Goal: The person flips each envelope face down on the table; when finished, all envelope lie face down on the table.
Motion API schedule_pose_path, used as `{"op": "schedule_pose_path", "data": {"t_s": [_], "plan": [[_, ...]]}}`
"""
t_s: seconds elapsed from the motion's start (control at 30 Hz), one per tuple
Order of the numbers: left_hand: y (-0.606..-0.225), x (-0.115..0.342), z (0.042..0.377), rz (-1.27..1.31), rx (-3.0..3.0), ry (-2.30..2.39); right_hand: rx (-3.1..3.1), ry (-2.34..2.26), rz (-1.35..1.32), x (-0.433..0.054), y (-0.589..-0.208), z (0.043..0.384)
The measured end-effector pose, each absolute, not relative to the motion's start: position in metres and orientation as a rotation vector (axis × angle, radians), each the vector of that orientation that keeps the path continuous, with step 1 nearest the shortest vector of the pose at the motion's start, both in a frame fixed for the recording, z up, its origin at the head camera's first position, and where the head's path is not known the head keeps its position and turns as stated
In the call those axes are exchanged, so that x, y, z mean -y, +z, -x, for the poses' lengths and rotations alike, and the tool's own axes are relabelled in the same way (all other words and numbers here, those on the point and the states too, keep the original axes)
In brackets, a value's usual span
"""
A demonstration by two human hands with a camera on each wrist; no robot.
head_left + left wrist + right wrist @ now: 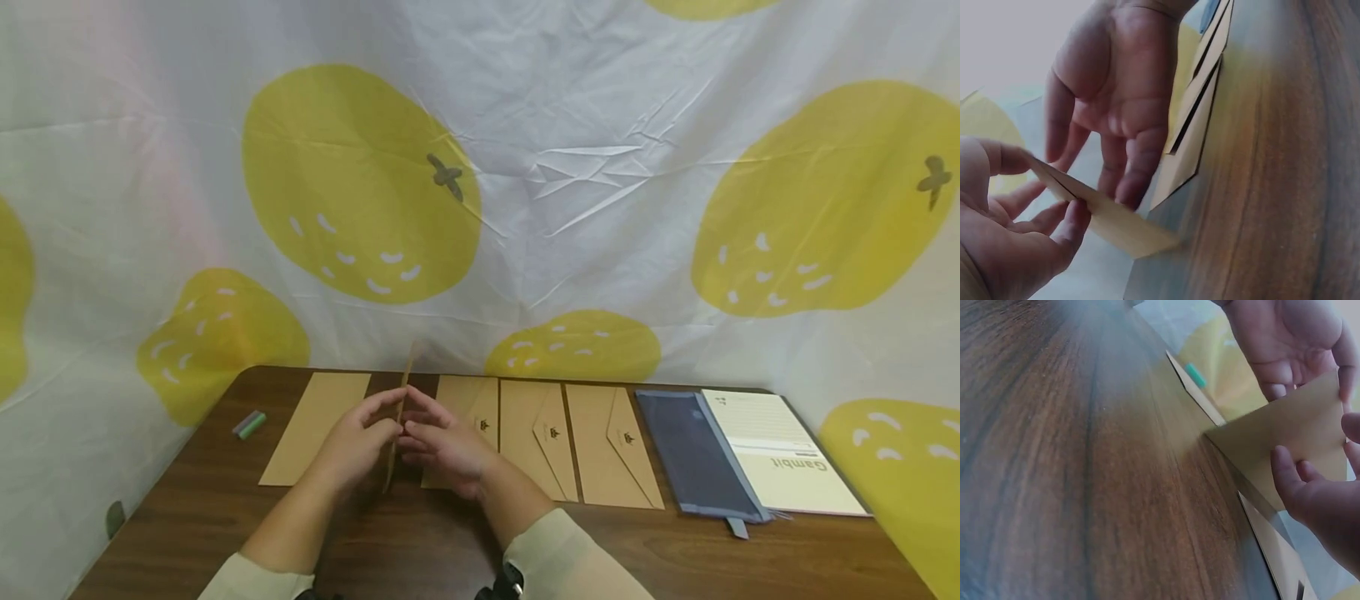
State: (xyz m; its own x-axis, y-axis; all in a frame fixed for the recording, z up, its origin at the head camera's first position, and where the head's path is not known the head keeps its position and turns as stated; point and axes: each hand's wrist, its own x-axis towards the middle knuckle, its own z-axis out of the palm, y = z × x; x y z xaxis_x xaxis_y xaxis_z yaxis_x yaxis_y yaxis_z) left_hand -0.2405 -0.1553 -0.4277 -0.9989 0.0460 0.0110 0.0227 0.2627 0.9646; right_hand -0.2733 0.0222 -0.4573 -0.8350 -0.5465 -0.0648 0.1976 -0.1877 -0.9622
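Dark wood surface [712,558] fills lower frame, fruit-print cloth [585,125] behind. Center-left: left grip [351,450] holds envelope [1304,428] near upright; right grip [453,454], fingers loose, touches it.

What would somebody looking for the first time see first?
Probably the huge yellow shapes on the white cloth behind the table. Next, the brown envelope held nearly upright between the left hand and right hand. Three flapped envelopes lie in a row to its right.
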Motion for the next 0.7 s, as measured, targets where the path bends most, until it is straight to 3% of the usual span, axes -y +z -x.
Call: {"op": "schedule_pose_path", "data": {"t_s": [0.7], "plan": [[-0.424, 0.186, 0.248, 0.038, -2.446, 1.96, -1.545, -2.093, 0.213, -0.026, -0.46, 0.273]]}}
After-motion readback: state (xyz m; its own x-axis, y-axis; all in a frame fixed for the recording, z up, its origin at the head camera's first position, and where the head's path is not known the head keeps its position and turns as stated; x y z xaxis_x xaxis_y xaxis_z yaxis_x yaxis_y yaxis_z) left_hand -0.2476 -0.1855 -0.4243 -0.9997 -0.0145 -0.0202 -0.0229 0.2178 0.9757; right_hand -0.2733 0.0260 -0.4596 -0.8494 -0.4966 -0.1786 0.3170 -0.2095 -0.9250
